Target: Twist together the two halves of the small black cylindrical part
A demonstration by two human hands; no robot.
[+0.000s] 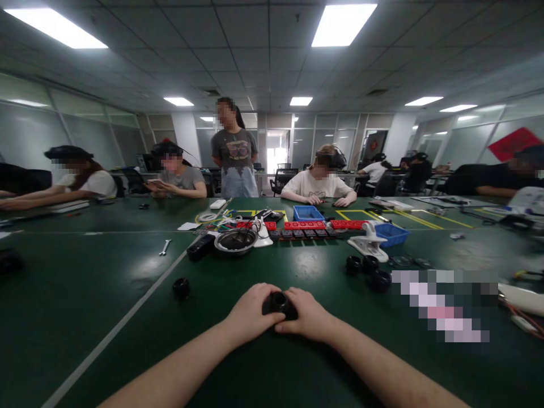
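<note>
The left hand and right hand clasp a round black part between them, which could slip if either grip slackens.

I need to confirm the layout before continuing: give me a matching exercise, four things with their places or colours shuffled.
1. Wrench
2. Nearest black piece
3. Two bins
4. Three clustered black pieces

A. Blue
B. Right of the right hand
C. Left of the pale table line
D. Between left hand and right hand

Pairs: 1-C, 2-D, 3-A, 4-B.
</note>
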